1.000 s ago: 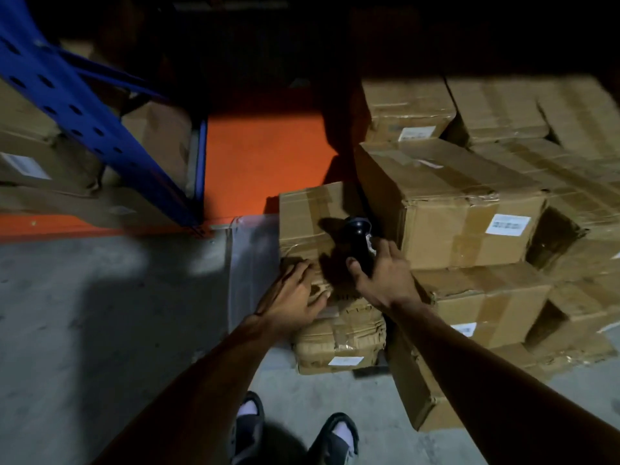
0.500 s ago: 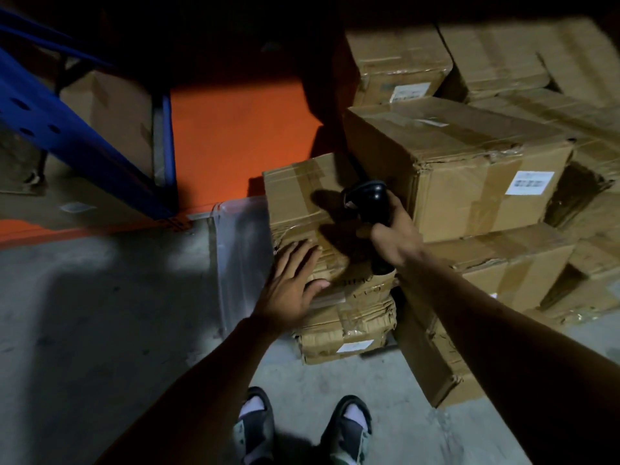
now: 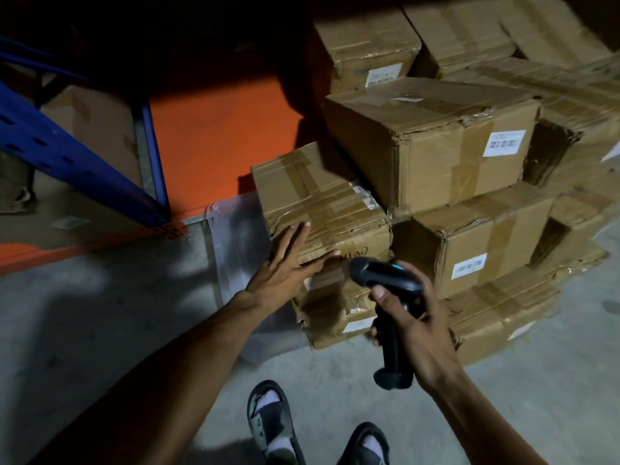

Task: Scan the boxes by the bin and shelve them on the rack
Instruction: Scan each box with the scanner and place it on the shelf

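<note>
A blue perforated steel rack upright (image 3: 67, 162) slants across the far left, with brown cartons (image 3: 97, 129) stored behind it above an orange floor strip (image 3: 214, 135). Just right of its foot, a clear plastic bin (image 3: 235, 236) stands on the grey concrete floor (image 3: 84, 313), its near wall partly hidden by the person's left forearm. The left hand (image 3: 288, 266) lies flat, fingers straight and spread, against the near-left corner of a taped brown cardboard box (image 3: 322, 203) stacked on a crumpled, lower carton (image 3: 335, 310) beside the bin. To the right, the right hand (image 3: 412, 317) is wrapped around the grip of a black handheld barcode scanner (image 3: 385, 280), its head turned left toward the taped box. Behind and right of the scanner, a pile of labelled cardboard boxes (image 3: 436, 135) crowds the far right, stacked tight against the taped box. Near the bottom edge, two sandalled feet (image 3: 271, 427) stand on the concrete.
</note>
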{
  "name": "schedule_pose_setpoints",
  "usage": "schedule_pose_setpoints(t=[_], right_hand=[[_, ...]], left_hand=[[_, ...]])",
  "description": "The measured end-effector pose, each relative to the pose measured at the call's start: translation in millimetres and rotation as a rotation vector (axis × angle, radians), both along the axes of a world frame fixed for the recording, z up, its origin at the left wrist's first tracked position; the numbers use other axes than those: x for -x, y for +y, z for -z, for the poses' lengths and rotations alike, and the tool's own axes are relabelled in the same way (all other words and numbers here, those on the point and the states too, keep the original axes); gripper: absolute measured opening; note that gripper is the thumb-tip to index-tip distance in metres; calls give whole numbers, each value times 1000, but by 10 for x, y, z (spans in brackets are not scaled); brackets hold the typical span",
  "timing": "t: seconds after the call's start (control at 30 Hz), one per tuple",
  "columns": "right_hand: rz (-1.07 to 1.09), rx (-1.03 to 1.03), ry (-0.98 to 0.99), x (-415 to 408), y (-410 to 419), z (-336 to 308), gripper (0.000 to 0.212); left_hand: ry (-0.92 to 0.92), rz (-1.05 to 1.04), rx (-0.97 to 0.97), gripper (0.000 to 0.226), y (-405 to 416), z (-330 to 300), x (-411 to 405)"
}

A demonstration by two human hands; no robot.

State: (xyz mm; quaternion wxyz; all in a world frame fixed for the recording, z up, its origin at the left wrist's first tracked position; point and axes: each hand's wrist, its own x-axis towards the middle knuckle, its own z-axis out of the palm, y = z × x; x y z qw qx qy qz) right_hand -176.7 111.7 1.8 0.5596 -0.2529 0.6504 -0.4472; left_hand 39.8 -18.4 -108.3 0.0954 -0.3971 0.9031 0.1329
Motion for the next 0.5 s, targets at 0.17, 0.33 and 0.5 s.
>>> schedule_pose_setpoints(t=[0.17,0.33,0.5], right_hand=[[-45,14,60,-75,116,191,60],[-17,64,142,-132,-52,214,67],[-100,147,288,-144,-209,262,64]], left_hand=[[23,23,5,117,-252,-207,55],[-44,213,382,79,-623,-334,-19],[75,122,148,64,-798,-590,-1]])
